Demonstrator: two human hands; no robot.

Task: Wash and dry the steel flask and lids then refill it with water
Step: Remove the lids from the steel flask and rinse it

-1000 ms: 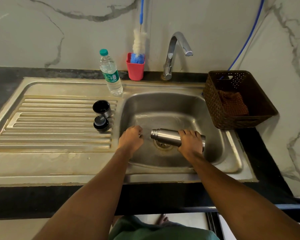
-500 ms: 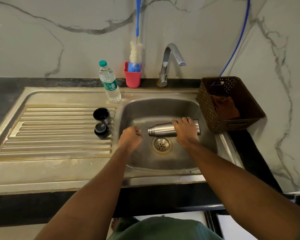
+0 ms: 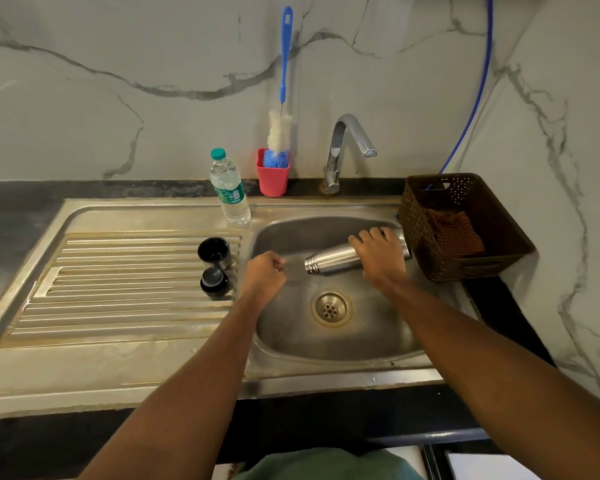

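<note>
Downward onto a steel sink (image 3: 326,372) set in a dark bench (image 3: 21,209). Grips the flask (image 3: 329,259) with the right hand (image 3: 378,251), on its side within the basin, mouth pointing left. Curls the left hand (image 3: 264,275) into a fist just beside that mouth, nothing visible inside. Shows two black lids (image 3: 214,252) on the drainboard (image 3: 118,271) at left, bottle (image 3: 230,192), brush (image 3: 279,133) and tap (image 3: 343,147) behind, basket (image 3: 465,258) at right.

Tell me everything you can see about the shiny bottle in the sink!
The steel flask is shiny silver metal with a narrower, ridged neck and no lid on. It is held sideways, low in the sink, neck pointing left. The right hand grips its middle from above, hiding part of it. Its bottom end is close to the brown basket.
</note>
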